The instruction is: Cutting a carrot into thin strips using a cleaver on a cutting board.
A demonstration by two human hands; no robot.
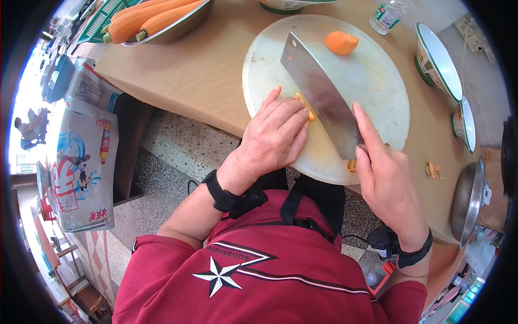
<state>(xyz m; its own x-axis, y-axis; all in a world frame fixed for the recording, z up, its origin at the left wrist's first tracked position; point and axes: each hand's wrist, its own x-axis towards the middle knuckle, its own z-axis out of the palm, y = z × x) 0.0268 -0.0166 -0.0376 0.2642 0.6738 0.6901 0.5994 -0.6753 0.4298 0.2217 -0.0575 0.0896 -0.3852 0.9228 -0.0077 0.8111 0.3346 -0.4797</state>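
A wide Chinese cleaver (323,97) is held by its handle in my right hand (384,178), with the index finger laid along the blade. The blade slants across a round white cutting board (376,101). My left hand (275,129) rests at the board's near left with curled fingertips on small cut carrot pieces (311,115), close beside the blade. Most of what lies beneath those fingers is hidden. Toward the far side of the board sits a larger carrot chunk (342,43). Small orange bits cling to the blade.
Whole peeled carrots (158,20) lie in a metal bowl (182,24) at the far left. A plastic bottle (386,18), patterned bowls (439,60) and a steel basin (467,202) line the far and right sides. Vegetable scraps (434,170) lie on the brown tabletop (182,81).
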